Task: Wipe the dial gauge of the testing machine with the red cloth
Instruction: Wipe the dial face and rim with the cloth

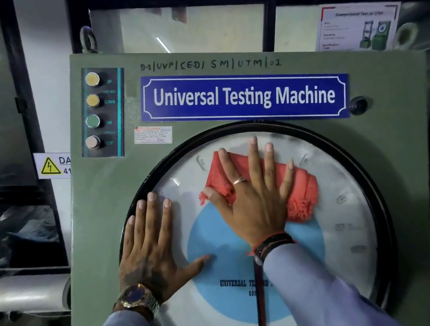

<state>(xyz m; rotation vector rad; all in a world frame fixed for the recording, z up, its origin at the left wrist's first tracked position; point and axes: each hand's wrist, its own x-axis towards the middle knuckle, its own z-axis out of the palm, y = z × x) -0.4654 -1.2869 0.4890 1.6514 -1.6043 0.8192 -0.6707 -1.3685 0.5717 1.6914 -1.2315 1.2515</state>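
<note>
The dial gauge (344,226) is a large round glass face with a black rim, a white scale and a blue centre, set in the green front of the testing machine (117,196). My right hand (254,199) lies flat with spread fingers on the folded red cloth (304,193), pressing it against the upper middle of the glass. My left hand (150,244) rests flat and spread on the left part of the gauge face, holding nothing. A dark pointer (261,311) hangs down from the centre, partly hidden by my right wrist.
A blue "Universal Testing Machine" plate (242,95) sits above the gauge. Several push buttons (94,112) are on a black panel at the upper left. An electrical danger sign (52,166) and a grey pipe (24,291) are left of the machine. A poster (359,27) hangs behind.
</note>
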